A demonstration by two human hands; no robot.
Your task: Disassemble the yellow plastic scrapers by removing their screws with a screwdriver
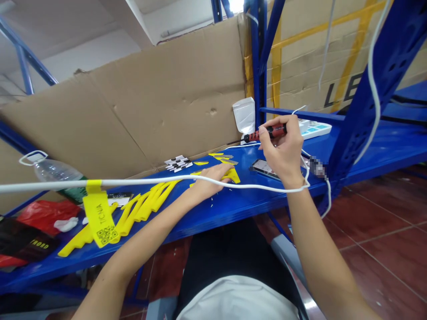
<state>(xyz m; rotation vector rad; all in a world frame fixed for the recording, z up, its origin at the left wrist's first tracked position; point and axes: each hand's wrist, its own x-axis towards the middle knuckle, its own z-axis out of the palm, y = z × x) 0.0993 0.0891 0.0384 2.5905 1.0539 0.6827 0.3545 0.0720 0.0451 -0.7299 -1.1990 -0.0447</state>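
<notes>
My right hand [283,144] is raised above the blue shelf, fingers wrapped round a red and black screwdriver [267,132]. Its thin dark shaft points left toward the cardboard. Down on the shelf, my left hand [215,178] rests on a yellow plastic piece [234,174], whose end sticks out to the right; the fingers' grip on it is partly hidden. Behind that hand lie several small yellow strips [220,156]. A row of yellow plastic handle-like parts [147,206] stretches to the left. Tiny screws [211,205] are scattered close to the front edge.
A white cable [160,179] with a yellow tag [99,218] crosses in front of my forearms. Around it are a phone [265,169], black-and-white labels [179,163], a plastic bottle [58,171], a red bag [43,215] and a white compartment box [316,130]. A blue post [370,89] stands right.
</notes>
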